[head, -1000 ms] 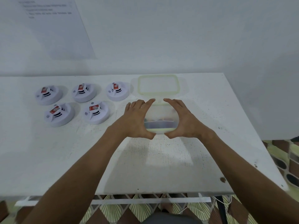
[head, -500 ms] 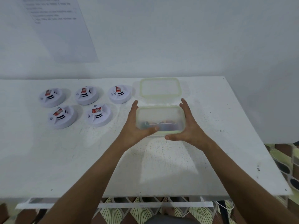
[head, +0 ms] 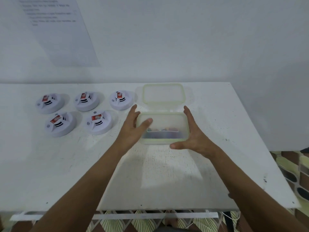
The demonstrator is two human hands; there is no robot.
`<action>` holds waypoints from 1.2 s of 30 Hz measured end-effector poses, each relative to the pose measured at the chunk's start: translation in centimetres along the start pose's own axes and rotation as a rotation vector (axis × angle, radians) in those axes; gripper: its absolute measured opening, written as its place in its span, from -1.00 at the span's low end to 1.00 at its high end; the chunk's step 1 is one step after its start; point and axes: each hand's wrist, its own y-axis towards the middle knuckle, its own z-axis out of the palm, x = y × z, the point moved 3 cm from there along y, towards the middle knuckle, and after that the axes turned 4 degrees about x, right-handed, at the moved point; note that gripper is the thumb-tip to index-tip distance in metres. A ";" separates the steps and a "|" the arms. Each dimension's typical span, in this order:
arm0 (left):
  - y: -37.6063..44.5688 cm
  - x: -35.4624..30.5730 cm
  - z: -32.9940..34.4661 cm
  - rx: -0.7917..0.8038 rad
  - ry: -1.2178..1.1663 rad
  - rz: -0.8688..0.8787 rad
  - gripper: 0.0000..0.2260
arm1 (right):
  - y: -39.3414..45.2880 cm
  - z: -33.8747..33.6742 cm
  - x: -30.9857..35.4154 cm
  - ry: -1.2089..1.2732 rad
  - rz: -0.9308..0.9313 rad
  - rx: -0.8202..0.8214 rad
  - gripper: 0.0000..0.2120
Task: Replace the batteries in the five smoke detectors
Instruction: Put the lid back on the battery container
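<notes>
One white table (head: 167,181) fills most of the view, standing against a white wall (head: 200,39). One sheet of paper (head: 63,34) hangs on that wall at upper left; it carries several lines of print, too blurred to read.

Two translucent plastic pieces with pale green rims lie on the table toward its far side. The container (head: 163,129) sits nearer the person, and its separate lid (head: 163,94) lies flat just behind it, close to the wall. Inside the container, along its near side, is a heap of small dark and coloured items, too hazy through the plastic to count or name.

Five white round smoke detectors (head: 98,123) rest on the table to the left of the container, three in a back row and two in a front row, all apart from one another. Each bears one red label on its raised centre; the printing on the labels is too small to read.

Two bare hands flank the container. The left hand (head: 132,126) is spread with straight fingers along the container's left side, its thumb lying over the left part of the rim. The right hand (head: 192,136) is likewise spread, fingers straight beside the right wall and thumb stretched out along the near edge. Neither hand curls round anything.
</notes>
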 end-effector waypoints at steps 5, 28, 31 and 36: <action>4.6 -1.6 -1.3 -0.050 0.077 -0.058 -0.52 | 3.1 -3.5 1.4 0.008 0.082 -0.151 -0.22; -3.7 0.8 0.6 -0.048 -0.004 0.019 -0.43 | -2.5 1.4 1.4 -0.014 0.070 -0.177 -0.44; -5.2 1.8 1.8 -0.028 0.036 0.050 -0.34 | -2.7 2.5 0.3 -0.137 0.083 -0.151 -0.20; -4.5 2.0 2.3 -0.067 0.087 0.051 -0.24 | -1.0 1.6 0.0 -0.217 0.076 -0.156 -0.12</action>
